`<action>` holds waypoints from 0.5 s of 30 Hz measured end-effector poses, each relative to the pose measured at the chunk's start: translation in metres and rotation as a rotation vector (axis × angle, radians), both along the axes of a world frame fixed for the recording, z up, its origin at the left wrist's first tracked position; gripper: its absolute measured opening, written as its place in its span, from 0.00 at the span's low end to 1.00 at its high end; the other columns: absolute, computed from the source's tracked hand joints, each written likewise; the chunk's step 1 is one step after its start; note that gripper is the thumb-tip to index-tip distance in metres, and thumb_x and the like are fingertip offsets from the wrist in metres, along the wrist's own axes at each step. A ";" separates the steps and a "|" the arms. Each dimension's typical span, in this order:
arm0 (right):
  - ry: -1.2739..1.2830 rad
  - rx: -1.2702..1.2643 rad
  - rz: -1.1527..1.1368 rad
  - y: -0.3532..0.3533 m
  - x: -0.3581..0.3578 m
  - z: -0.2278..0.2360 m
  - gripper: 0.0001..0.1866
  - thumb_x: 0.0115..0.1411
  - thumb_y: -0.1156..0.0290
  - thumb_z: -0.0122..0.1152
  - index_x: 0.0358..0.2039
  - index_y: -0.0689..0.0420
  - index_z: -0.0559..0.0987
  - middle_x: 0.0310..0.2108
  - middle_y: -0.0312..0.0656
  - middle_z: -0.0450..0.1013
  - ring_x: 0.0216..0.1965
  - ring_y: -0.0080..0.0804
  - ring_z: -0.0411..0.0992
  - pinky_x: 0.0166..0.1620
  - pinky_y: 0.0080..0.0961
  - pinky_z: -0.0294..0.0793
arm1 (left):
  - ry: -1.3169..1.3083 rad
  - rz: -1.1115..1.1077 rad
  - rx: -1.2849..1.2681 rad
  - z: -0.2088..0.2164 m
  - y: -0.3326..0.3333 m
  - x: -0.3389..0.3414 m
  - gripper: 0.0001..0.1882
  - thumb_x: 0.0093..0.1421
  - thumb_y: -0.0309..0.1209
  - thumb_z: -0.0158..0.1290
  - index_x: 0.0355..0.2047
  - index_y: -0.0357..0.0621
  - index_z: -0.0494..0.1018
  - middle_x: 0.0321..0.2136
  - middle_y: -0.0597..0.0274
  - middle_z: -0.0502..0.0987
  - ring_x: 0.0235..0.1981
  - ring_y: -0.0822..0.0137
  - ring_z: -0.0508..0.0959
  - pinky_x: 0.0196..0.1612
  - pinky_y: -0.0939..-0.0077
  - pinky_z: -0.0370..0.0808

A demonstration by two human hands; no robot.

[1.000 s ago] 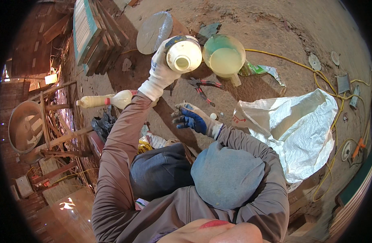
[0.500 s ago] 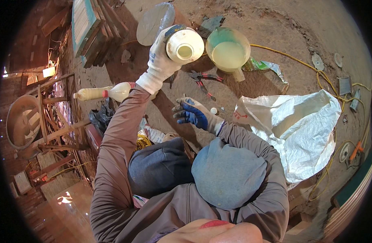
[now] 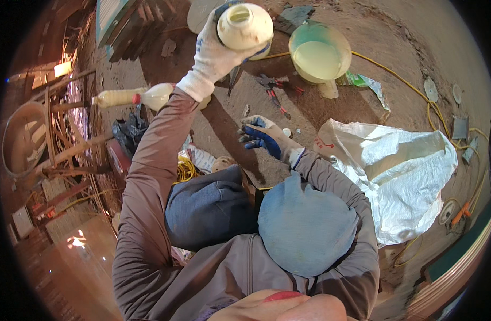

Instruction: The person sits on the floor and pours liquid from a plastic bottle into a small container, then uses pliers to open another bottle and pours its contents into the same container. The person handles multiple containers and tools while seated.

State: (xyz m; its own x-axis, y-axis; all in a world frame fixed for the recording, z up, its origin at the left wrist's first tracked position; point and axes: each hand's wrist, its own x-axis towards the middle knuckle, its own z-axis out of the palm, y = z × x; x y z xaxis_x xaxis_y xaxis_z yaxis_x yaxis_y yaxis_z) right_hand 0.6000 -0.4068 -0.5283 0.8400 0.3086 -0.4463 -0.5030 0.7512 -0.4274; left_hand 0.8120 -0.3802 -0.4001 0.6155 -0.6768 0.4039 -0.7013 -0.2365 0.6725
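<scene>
My left hand (image 3: 212, 56), in a white and blue work glove, grips a white plastic bottle (image 3: 250, 31) at the far side. The bottle's uncapped mouth points away from me. Right of it stands a pale green plastic jug (image 3: 339, 47) holding cloudy, pale yellow liquid (image 3: 316, 60). My right hand (image 3: 267, 138), gloved alike, hovers above the ground by my knee, empty, with its fingers loosely bent and apart. Pliers (image 3: 275, 95) with red and black handles lie between bottle and right hand. Beside the right hand is a small white cap (image 3: 286, 132).
A crumpled white sack (image 3: 411, 198) spreads on the right. Two bottles (image 3: 159, 97) lie end to end beyond my left forearm, near a black plastic bag (image 3: 129, 131). A yellow cord (image 3: 387, 63) runs across the dirt floor. Stacked boards (image 3: 130, 32) stand at far left.
My left hand has moved the bottle farther away, and its mouth now tilts away from me. My right hand stays near the same spot, its fingers a little more bent. The view has shifted slightly.
</scene>
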 end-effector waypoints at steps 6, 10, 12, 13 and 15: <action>-0.012 -0.846 0.343 0.001 -0.017 -0.057 0.30 0.52 0.54 0.71 0.48 0.59 0.74 0.42 0.44 0.77 0.40 0.37 0.77 0.45 0.29 0.75 | 0.248 0.141 0.111 -0.014 0.046 0.003 0.41 0.42 0.36 0.74 0.55 0.42 0.66 0.48 0.58 0.77 0.48 0.66 0.78 0.53 0.69 0.75; -0.205 -1.502 0.601 -0.002 -0.026 -0.054 0.26 0.53 0.51 0.66 0.47 0.52 0.75 0.47 0.52 0.73 0.49 0.48 0.73 0.47 0.37 0.76 | 0.547 0.092 0.020 -0.032 0.099 -0.018 0.39 0.44 0.32 0.73 0.55 0.41 0.66 0.49 0.59 0.76 0.50 0.66 0.76 0.56 0.68 0.72; -0.234 -1.712 0.635 -0.016 -0.025 -0.048 0.23 0.53 0.53 0.65 0.47 0.50 0.75 0.45 0.49 0.71 0.48 0.46 0.73 0.45 0.39 0.76 | 0.592 0.120 0.015 -0.042 0.122 -0.030 0.39 0.43 0.32 0.73 0.55 0.41 0.65 0.49 0.59 0.75 0.51 0.66 0.76 0.56 0.68 0.72; -0.259 -1.816 0.650 -0.022 -0.025 -0.044 0.22 0.54 0.54 0.64 0.46 0.49 0.75 0.44 0.47 0.70 0.48 0.45 0.73 0.44 0.40 0.77 | 0.611 0.137 0.011 -0.044 0.133 -0.038 0.40 0.43 0.32 0.73 0.55 0.41 0.65 0.49 0.59 0.75 0.51 0.65 0.76 0.56 0.68 0.72; -0.340 -1.893 0.663 -0.028 -0.027 -0.044 0.17 0.55 0.60 0.62 0.45 0.47 0.74 0.43 0.45 0.68 0.45 0.43 0.73 0.42 0.40 0.77 | 0.552 0.242 0.177 -0.042 0.152 -0.055 0.40 0.43 0.34 0.73 0.55 0.41 0.66 0.48 0.58 0.76 0.50 0.65 0.77 0.55 0.68 0.72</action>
